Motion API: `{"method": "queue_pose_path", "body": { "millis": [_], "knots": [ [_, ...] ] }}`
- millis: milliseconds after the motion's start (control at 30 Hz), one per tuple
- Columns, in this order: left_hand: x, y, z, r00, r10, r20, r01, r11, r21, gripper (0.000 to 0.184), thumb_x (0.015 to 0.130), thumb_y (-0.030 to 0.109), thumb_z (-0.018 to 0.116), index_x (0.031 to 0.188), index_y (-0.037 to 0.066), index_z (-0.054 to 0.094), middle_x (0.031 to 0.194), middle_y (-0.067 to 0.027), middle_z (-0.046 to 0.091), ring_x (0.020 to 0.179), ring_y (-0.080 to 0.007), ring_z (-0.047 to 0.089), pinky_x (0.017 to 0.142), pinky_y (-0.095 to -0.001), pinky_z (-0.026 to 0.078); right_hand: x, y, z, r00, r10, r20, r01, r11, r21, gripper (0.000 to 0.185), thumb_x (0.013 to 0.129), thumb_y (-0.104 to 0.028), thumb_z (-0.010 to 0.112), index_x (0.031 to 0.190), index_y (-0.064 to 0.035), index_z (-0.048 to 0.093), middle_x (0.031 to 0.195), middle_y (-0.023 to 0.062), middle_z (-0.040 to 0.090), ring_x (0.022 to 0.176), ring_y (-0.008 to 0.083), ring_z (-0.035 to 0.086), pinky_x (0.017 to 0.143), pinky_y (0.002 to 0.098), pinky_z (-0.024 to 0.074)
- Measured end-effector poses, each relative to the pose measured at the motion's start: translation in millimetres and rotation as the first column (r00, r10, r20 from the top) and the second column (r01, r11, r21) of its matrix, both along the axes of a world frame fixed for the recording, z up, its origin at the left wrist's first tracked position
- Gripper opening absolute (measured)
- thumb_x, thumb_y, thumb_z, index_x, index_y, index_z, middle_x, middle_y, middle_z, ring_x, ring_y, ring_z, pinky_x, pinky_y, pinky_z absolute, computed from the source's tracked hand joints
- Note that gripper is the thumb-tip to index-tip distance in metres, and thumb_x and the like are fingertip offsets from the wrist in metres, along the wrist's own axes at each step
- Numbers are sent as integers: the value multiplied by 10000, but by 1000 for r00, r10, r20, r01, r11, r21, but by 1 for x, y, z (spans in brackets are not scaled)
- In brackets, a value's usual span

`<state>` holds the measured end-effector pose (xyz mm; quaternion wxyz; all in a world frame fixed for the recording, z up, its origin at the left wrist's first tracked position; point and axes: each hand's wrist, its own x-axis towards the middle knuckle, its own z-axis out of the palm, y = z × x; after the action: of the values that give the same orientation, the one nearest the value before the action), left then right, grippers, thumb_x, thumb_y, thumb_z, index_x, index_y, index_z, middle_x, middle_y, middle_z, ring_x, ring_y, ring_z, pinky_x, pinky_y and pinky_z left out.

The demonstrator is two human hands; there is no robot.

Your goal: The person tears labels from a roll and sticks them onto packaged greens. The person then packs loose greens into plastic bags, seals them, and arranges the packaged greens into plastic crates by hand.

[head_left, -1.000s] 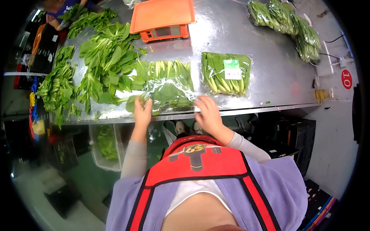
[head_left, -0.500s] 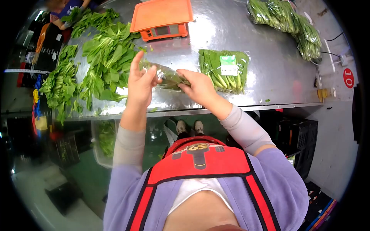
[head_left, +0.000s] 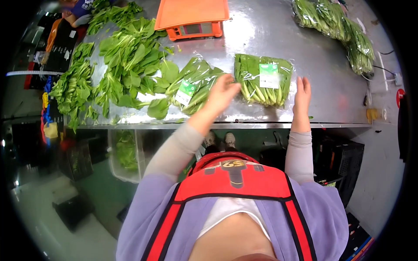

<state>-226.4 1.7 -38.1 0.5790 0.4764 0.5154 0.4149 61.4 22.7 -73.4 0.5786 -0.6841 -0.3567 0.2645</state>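
My left hand (head_left: 223, 93) is over the metal table (head_left: 322, 98), between two bags of greens, with its fingers apart and nothing in them. Left of it lies a tilted clear bag of greens (head_left: 198, 81), its green and white label facing up. The other labelled bag (head_left: 250, 78) lies flat, with stems toward the table's front edge. Just right of that bag is my right hand (head_left: 302, 98), fingers stretched out, holding nothing. Loose leafy greens (head_left: 126, 61) spread over the left part of the table.
An orange scale (head_left: 191, 15) stands at the back middle. More bagged greens (head_left: 331, 26) are piled at the back right. Another person's arm (head_left: 78, 18) shows at the far upper left. Below the front edge are a clear bin (head_left: 126, 152) and black crates (head_left: 342, 163).
The left bag was lifted and turned between both hands; now it lies label up, released. Both hands have moved right, to either side of the other bag.
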Motion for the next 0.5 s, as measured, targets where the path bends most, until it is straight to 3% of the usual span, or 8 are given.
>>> {"method": "queue_pose_path", "body": {
  "millis": [33,67,100,133,200,267,367,500],
  "knots": [
    [18,-1,3,1000,5,-16,-5,1000,18,694,806,285,650,1316,-48,315,1288,-238,426,1176,-306,450,955,-368,397,8,-4,-9,1000,8,-6,-8,1000,-5,543,847,-340,585,1219,38,469,1223,183,503,1117,272,483,928,359,378],
    [30,6,-14,979,-9,-202,23,998,64,817,768,371,670,1327,-75,275,1308,-267,386,1217,-355,392,1009,-394,334,14,-9,-16,967,8,-255,-64,974,-216,585,857,-404,550,1238,31,457,1240,183,487,1127,271,476,931,359,377],
    [42,9,-17,972,45,-232,-14,991,131,904,725,432,687,1324,-90,257,1319,-291,348,1237,-386,351,1045,-400,274,15,-12,-21,875,-49,-482,-168,902,-398,632,866,-467,514,1257,25,445,1257,183,471,1137,270,469,933,358,377],
    [51,12,-19,958,74,-278,-32,988,153,938,707,434,702,1332,-85,234,1338,-294,308,1260,-387,308,1047,-404,266,12,-12,-25,871,-54,-489,-171,899,-404,632,866,-467,514,1257,25,445,1257,183,471,1137,270,469,933,358,377],
    [61,19,-25,945,111,-307,-69,987,146,982,682,444,719,1344,-71,207,1346,-278,294,1255,-388,309,1040,-412,274,5,-13,-31,697,66,-714,-371,885,-281,659,872,-524,460,1273,-1,437,1244,158,482,1118,256,483,905,351,398],
    [62,21,-17,935,90,-344,-51,991,122,993,668,442,729,1348,-58,207,1347,-267,293,1249,-384,314,1035,-416,278,-11,-13,1,712,73,-698,-386,872,-302,591,910,-465,425,1276,-2,425,1236,145,490,1096,244,500,882,353,420],
    [63,15,-15,918,57,-393,6,988,156,1001,641,429,750,1350,-35,218,1346,-251,298,1236,-381,326,1029,-422,284,-7,-22,-1,588,238,-773,-543,824,-160,480,924,-363,414,1242,-5,453,1218,151,517,1075,256,536,897,386,457],
    [72,-1,-8,939,-6,-345,114,949,293,991,610,366,775,1344,-24,235,1350,-266,291,1246,-404,304,1041,-427,263,-2,-42,-1,454,224,-863,-536,842,-63,534,913,-411,442,1280,-24,419,1201,134,529,1042,252,559,862,374,484]
  ]
}}
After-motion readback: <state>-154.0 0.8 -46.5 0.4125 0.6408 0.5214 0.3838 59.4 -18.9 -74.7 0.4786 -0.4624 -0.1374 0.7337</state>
